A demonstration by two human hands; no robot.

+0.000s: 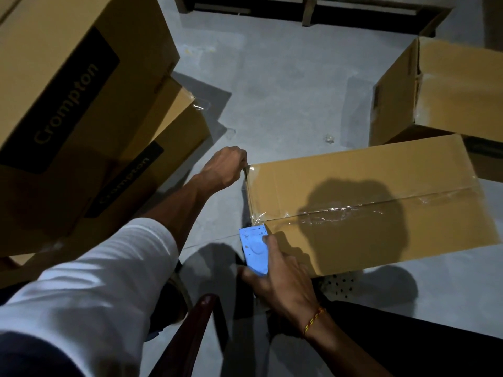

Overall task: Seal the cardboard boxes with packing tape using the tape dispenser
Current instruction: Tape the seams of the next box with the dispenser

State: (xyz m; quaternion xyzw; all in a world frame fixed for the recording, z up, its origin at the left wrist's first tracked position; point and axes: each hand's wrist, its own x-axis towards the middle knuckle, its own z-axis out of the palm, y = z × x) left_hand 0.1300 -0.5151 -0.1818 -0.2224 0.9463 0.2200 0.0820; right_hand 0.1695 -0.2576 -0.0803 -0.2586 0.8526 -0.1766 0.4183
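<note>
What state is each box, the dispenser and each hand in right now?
Brown cardboard box in front: flaps closed, clear tape along centre seam.
Brown cardboard box at far right: on its side, taped.
Blue plastic tape dispenser: held at the near box's end edge.
Left hand: pinching tape at the box corner.
Right hand: gripping the dispenser.

We've got the plain brown cardboard box [367, 202] lying flat, center-right of the frame, flaps closed, with wrinkly clear packing tape [353, 210] running along its top seam and down over the left end. The blue tape dispenser [254, 250] sits right at the box's lower-left corner, just below center, its top edge up against the cardboard.
</note>
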